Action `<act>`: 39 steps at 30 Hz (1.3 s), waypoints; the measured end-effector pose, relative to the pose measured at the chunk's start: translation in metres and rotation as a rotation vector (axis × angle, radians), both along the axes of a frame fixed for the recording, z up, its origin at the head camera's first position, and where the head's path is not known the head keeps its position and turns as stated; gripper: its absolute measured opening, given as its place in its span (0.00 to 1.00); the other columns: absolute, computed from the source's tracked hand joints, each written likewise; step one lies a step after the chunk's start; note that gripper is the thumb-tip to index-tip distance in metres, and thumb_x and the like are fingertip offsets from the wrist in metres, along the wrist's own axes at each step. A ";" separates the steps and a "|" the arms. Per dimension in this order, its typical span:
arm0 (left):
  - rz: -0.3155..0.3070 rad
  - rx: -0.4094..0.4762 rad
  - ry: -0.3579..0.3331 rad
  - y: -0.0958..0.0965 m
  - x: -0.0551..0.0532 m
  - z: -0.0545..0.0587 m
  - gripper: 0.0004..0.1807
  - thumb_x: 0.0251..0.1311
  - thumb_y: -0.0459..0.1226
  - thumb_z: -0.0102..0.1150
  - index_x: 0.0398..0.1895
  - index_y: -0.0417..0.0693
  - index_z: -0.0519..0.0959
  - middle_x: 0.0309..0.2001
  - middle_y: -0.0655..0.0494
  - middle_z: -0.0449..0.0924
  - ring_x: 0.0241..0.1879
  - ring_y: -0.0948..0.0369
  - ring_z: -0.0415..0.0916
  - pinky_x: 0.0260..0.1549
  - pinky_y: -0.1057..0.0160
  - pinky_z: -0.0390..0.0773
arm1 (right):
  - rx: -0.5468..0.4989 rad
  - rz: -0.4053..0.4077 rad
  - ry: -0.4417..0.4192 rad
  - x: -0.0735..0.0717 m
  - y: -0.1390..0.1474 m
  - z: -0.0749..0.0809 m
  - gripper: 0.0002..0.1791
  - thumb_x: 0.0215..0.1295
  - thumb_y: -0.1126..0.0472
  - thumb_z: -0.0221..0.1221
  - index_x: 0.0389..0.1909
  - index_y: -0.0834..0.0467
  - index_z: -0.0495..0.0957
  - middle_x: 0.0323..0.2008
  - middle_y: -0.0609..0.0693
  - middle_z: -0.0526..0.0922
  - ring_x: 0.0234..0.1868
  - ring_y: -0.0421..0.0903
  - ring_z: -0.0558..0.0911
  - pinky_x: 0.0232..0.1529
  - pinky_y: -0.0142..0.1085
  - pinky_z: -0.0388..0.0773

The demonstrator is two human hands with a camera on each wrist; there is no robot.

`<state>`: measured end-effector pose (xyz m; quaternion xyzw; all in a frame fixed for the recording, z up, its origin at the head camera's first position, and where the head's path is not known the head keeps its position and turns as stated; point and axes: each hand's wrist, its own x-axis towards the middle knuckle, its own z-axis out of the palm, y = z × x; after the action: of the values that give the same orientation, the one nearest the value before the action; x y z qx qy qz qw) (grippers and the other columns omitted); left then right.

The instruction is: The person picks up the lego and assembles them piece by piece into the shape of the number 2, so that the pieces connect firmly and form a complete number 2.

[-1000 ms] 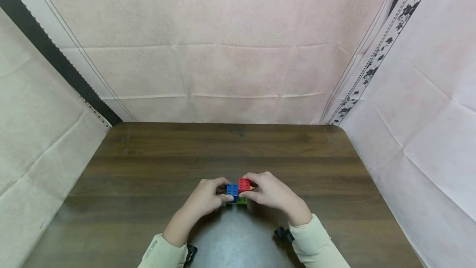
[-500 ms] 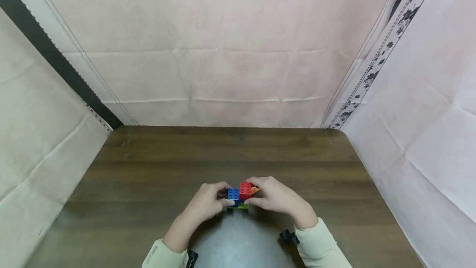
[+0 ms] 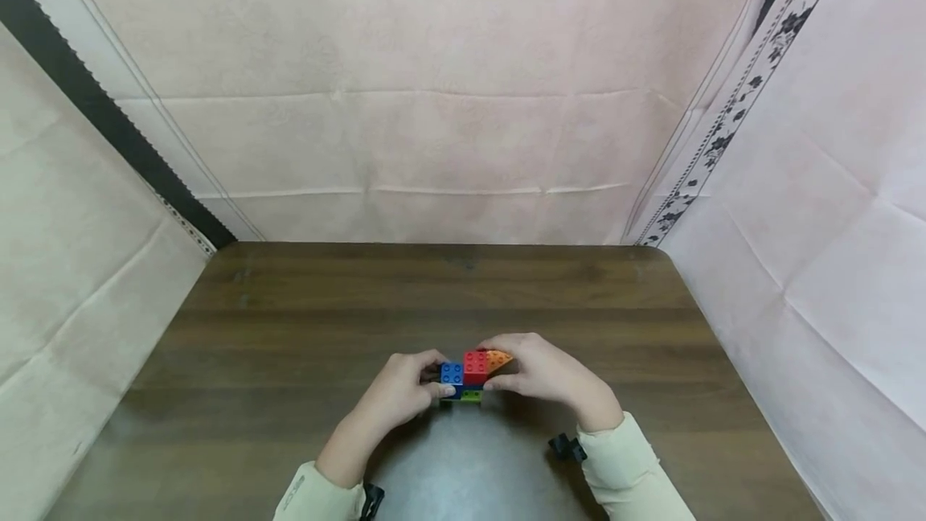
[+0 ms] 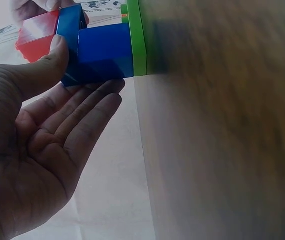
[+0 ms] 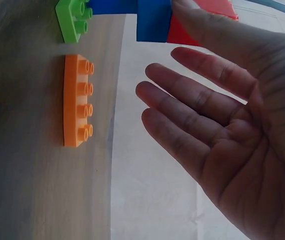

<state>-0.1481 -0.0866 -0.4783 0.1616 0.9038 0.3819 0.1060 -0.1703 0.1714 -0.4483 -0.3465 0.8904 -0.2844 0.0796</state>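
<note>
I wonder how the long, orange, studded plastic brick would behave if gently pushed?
The orange brick is probably stiff, given its straight edges. Lying flat, studs up, on the wood-grain tabletop, it would likely slide rather than roll or tip.

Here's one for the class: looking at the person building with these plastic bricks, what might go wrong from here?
First, the upper blue brick juts past the lower blue brick, with the red brick on the overhanging end; pressing there might pry it loose. Second, the left hand holds the upper blue brick; if that grip slackens, the stack may tip. Third, the orange brick lies near the right hand, which could nudge it.
</note>
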 end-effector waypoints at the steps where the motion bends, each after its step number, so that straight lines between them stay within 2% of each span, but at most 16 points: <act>1: 0.001 -0.003 0.007 0.000 -0.001 0.000 0.12 0.62 0.45 0.70 0.46 0.57 0.82 0.42 0.58 0.85 0.38 0.64 0.79 0.45 0.52 0.81 | 0.001 -0.002 0.007 -0.001 0.001 0.000 0.26 0.61 0.51 0.71 0.59 0.52 0.78 0.53 0.43 0.83 0.52 0.48 0.82 0.54 0.44 0.79; 10: 0.007 -0.009 0.000 -0.001 -0.001 0.000 0.13 0.60 0.45 0.71 0.46 0.57 0.82 0.41 0.59 0.85 0.38 0.63 0.79 0.46 0.50 0.81 | 0.061 -0.041 0.012 -0.012 0.005 -0.009 0.25 0.63 0.58 0.69 0.61 0.57 0.78 0.57 0.49 0.81 0.56 0.50 0.80 0.57 0.45 0.77; 17: 0.025 -0.021 0.001 0.000 -0.001 0.000 0.13 0.61 0.46 0.70 0.47 0.58 0.82 0.43 0.58 0.85 0.40 0.63 0.79 0.47 0.49 0.81 | 0.153 -0.119 0.005 -0.024 0.006 -0.021 0.26 0.62 0.59 0.70 0.61 0.56 0.78 0.60 0.49 0.78 0.60 0.48 0.77 0.61 0.46 0.75; 22: 0.026 -0.012 -0.011 0.000 0.001 0.000 0.13 0.61 0.45 0.70 0.47 0.58 0.82 0.43 0.58 0.85 0.41 0.62 0.80 0.48 0.49 0.80 | 0.169 -0.123 -0.014 -0.026 0.006 -0.027 0.26 0.60 0.59 0.71 0.59 0.57 0.79 0.57 0.52 0.80 0.56 0.49 0.78 0.59 0.48 0.75; 30: 0.020 -0.010 -0.006 0.000 -0.001 0.001 0.13 0.61 0.45 0.70 0.47 0.57 0.83 0.43 0.59 0.85 0.39 0.63 0.78 0.47 0.50 0.81 | 0.176 -0.133 0.040 -0.030 0.008 -0.037 0.22 0.59 0.61 0.72 0.55 0.57 0.81 0.51 0.51 0.81 0.51 0.48 0.78 0.57 0.47 0.77; 39: 0.023 -0.013 -0.017 0.000 0.000 0.000 0.13 0.61 0.46 0.70 0.47 0.58 0.82 0.43 0.59 0.85 0.41 0.63 0.79 0.49 0.49 0.80 | 0.230 -0.178 0.037 -0.031 0.007 -0.041 0.19 0.61 0.56 0.71 0.52 0.55 0.83 0.47 0.47 0.80 0.46 0.44 0.76 0.54 0.43 0.78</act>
<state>-0.1485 -0.0862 -0.4782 0.1473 0.9072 0.3784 0.1102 -0.2009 0.1779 -0.4892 -0.2599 0.9456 -0.1801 0.0771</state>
